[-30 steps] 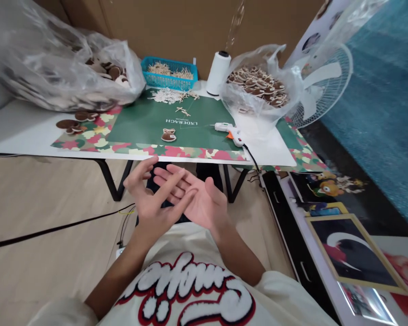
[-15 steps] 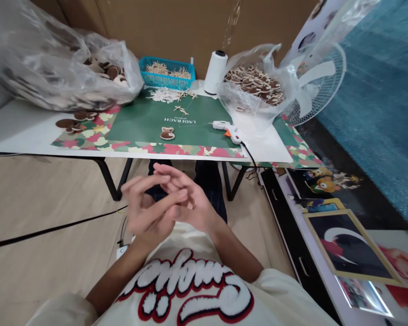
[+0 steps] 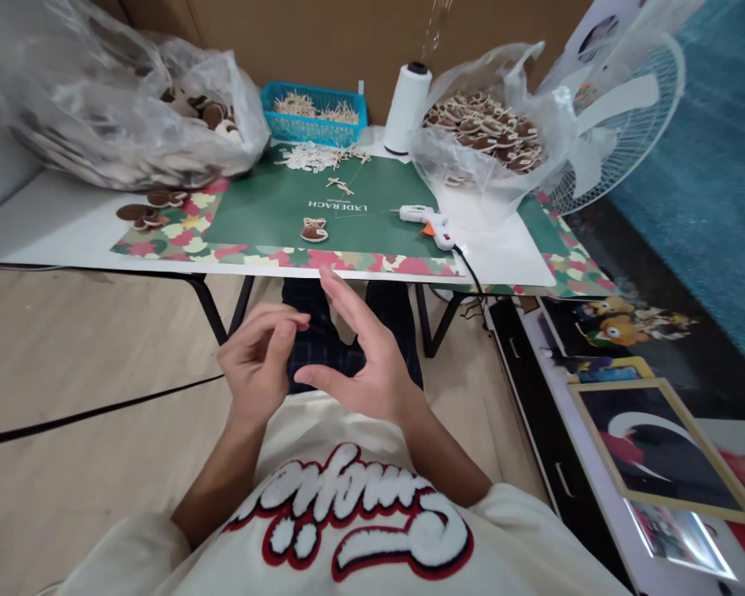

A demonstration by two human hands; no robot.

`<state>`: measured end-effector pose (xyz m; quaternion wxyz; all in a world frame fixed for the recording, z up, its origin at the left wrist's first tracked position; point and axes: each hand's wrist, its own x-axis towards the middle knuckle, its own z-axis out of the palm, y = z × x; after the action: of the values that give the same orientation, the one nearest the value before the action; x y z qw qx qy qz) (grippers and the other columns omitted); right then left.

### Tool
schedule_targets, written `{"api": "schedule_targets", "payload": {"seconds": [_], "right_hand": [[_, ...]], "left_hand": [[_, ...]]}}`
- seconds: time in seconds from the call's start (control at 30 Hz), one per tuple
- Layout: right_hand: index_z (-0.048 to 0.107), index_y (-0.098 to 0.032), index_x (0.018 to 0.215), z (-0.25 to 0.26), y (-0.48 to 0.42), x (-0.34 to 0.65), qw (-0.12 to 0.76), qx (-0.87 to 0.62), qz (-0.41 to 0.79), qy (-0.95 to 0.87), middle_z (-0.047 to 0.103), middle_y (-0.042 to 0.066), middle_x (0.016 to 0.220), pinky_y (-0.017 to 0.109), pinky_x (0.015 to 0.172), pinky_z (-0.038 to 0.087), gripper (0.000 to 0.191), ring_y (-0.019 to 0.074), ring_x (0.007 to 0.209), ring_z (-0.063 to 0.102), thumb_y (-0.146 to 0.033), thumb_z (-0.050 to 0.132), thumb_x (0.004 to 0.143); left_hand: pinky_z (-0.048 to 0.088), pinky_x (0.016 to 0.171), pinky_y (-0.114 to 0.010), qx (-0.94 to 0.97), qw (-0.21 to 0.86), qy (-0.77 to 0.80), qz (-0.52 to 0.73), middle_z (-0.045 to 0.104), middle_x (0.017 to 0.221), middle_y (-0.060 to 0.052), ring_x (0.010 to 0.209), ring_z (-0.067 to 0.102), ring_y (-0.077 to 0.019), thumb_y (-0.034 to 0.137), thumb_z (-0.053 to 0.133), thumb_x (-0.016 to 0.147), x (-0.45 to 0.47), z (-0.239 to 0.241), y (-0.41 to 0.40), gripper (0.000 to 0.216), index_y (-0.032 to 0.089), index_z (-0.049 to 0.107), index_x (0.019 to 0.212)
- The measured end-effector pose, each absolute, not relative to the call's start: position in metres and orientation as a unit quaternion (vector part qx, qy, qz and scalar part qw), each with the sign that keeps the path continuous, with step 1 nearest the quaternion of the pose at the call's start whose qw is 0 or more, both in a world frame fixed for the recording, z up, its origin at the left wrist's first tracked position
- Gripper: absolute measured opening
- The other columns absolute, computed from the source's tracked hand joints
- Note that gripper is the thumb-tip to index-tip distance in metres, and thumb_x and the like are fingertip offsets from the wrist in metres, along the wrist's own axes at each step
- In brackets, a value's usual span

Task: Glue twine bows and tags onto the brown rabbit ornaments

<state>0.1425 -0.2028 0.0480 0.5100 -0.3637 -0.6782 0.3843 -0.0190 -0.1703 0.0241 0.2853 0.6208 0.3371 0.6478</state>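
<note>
Head view: both empty hands, left hand [image 3: 257, 364] and right hand [image 3: 363, 368], hover below table edge [image 3: 348, 277].

On the green mat [image 3: 266, 217] covering the tabletop [image 3: 50, 228] in front of you, white capitals read "LÄDERACH", upside down from where you sit, with a smaller line of print above them that is too small to read. Across the chest of your cream shirt [image 3: 353, 530], big white script letters edged in red and black also run upside down to you, and the word cannot be made out for certain.
</note>
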Motion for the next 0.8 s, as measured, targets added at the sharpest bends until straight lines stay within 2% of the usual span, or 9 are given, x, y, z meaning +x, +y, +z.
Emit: {"api": "schedule_targets", "payload": {"seconds": [0.1, 0.17, 0.27, 0.4, 0.53, 0.63, 0.73, 0.8], "right_hand": [[0.021, -0.034, 0.172, 0.048, -0.201, 0.144, 0.482, -0.381, 0.314, -0.723, 0.031, 0.006, 0.178, 0.049, 0.136, 0.027, 0.092, 0.0253, 0.166, 0.027, -0.044, 0.075, 0.098], [0.015, -0.034, 0.173, 0.047, -0.200, 0.145, 0.476, -0.373, 0.273, -0.748, 0.030, 0.006, 0.178, 0.048, 0.136, 0.029, 0.090, 0.0246, 0.166, 0.026, -0.039, 0.069, 0.102], [0.010, -0.032, 0.174, 0.044, -0.198, 0.144, 0.464, -0.369, 0.210, -0.778, 0.029, 0.007, 0.179, 0.045, 0.136, 0.031, 0.084, 0.0226, 0.165, 0.028, -0.031, 0.059, 0.107], [0.007, -0.029, 0.175, 0.043, -0.198, 0.141, 0.419, -0.380, 0.158, -0.809, 0.028, 0.007, 0.179, 0.046, 0.137, 0.028, 0.079, 0.0205, 0.166, 0.024, -0.018, 0.045, 0.106], [0.022, -0.023, 0.172, 0.047, -0.200, 0.139, 0.384, -0.398, 0.157, -0.818, 0.033, 0.010, 0.177, 0.048, 0.137, 0.027, 0.068, 0.0207, 0.167, 0.022, -0.021, 0.045, 0.108], [0.034, -0.019, 0.169, 0.047, -0.202, 0.136, 0.371, -0.391, 0.150, -0.829, 0.036, 0.011, 0.175, 0.047, 0.138, 0.025, 0.060, 0.0217, 0.166, 0.024, -0.025, 0.048, 0.110], [0.036, -0.023, 0.168, 0.044, -0.201, 0.135, 0.352, -0.373, 0.171, -0.841, 0.041, 0.007, 0.173, 0.049, 0.139, 0.022, 0.060, 0.0234, 0.165, 0.028, -0.019, 0.046, 0.109], [0.042, -0.027, 0.166, 0.041, -0.199, 0.135, 0.331, -0.356, 0.199, -0.851, 0.047, 0.004, 0.169, 0.053, 0.140, 0.022, 0.061, 0.0256, 0.163, 0.033, -0.014, 0.047, 0.106]], "left_hand": [[0.055, 0.071, -0.037, 0.639, 0.396, 0.276, 0.599, 0.071, 0.085, -0.008, 0.082, 0.066, -0.0216, 0.051, 0.060, 0.105, -0.029, 0.025, -0.170, 0.033, 0.029, 0.085, 0.102], [0.058, 0.074, -0.038, 0.672, 0.410, 0.256, 0.561, 0.073, 0.091, -0.010, 0.086, 0.068, -0.0230, 0.055, 0.067, 0.099, -0.035, 0.029, -0.170, 0.034, 0.028, 0.084, 0.112], [0.062, 0.078, -0.037, 0.736, 0.387, 0.251, 0.496, 0.077, 0.102, -0.010, 0.093, 0.072, -0.0239, 0.040, 0.085, 0.088, -0.038, 0.037, -0.174, 0.035, 0.029, 0.082, 0.121], [0.062, 0.068, -0.031, 0.763, 0.335, 0.282, 0.475, 0.080, 0.099, -0.005, 0.085, 0.074, -0.0191, 0.017, 0.081, 0.090, -0.033, 0.044, -0.183, 0.025, 0.031, 0.083, 0.111], [0.058, 0.067, -0.036, 0.715, 0.270, 0.334, 0.552, 0.076, 0.089, -0.002, 0.079, 0.070, -0.0171, 0.019, 0.070, 0.099, -0.031, 0.047, -0.186, 0.017, 0.030, 0.082, 0.101], [0.055, 0.072, -0.045, 0.697, 0.167, 0.369, 0.592, 0.072, 0.095, -0.002, 0.087, 0.069, -0.0199, 0.027, 0.068, 0.100, -0.034, 0.058, -0.183, 0.015, 0.033, 0.080, 0.108], [0.056, 0.078, -0.050, 0.790, 0.103, 0.340, 0.499, 0.072, 0.109, -0.003, 0.095, 0.070, -0.0247, 0.033, 0.081, 0.089, -0.039, 0.080, -0.176, 0.027, 0.036, 0.079, 0.116], [0.057, 0.079, -0.050, 0.848, 0.108, 0.307, 0.418, 0.076, 0.108, -0.003, 0.092, 0.070, -0.0256, 0.032, 0.084, 0.087, -0.041, 0.096, -0.170, 0.026, 0.038, 0.081, 0.112]]}}
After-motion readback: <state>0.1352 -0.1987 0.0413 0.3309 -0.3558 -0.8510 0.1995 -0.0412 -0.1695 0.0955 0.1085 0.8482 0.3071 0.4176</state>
